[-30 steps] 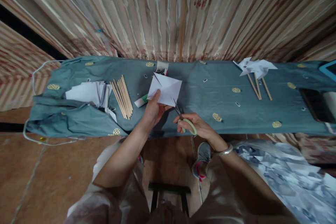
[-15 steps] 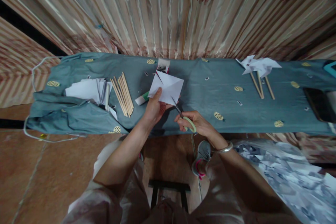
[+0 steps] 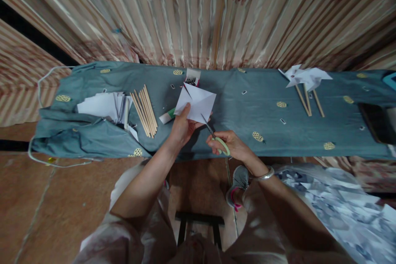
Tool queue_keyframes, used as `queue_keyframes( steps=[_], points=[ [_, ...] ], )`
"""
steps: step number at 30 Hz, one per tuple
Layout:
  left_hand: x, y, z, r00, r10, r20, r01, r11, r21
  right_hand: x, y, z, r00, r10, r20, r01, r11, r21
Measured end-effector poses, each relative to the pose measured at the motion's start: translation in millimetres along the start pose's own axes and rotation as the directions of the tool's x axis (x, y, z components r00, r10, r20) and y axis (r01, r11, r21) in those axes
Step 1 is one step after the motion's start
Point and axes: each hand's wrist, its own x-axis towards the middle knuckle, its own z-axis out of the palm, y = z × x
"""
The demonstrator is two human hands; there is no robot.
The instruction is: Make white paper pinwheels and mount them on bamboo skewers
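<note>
A white square of paper [image 3: 198, 101] is held over the cloth by my left hand [image 3: 182, 128], thumb on top and fingers beneath. One slit runs inward from its upper left corner. My right hand [image 3: 230, 143] grips green-handled scissors [image 3: 223, 147], whose blades meet the paper's lower corner. Just behind the paper stands a small open box [image 3: 192, 77] of dark metal bits, partly covered by it. A green and white box [image 3: 167, 116] lies left of the paper, near my left wrist.
Wooden sticks [image 3: 144, 111] and stacked white paper [image 3: 102, 107] lie to the left on the green cloth [image 3: 260, 107]. Paper pinwheels [image 3: 305, 77] on sticks lie at the right, before a dark phone [image 3: 373, 121]. A clear bag of paper pieces [image 3: 349, 210] stands at the lower right.
Almost nothing differs. The scissors have shifted very slightly to the left at the paper's lower corner; my left hand keeps its hold.
</note>
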Motion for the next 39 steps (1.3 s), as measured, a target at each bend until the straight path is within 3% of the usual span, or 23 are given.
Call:
queue_keyframes(
  steps=[39],
  points=[
    [-5.8,-8.3,4.0,0.998,-0.066,-0.018,0.065,0.997,-0.036,4.2,2.5,2.7,0.999,0.003,-0.035,-0.002,0.999,0.04]
  ],
)
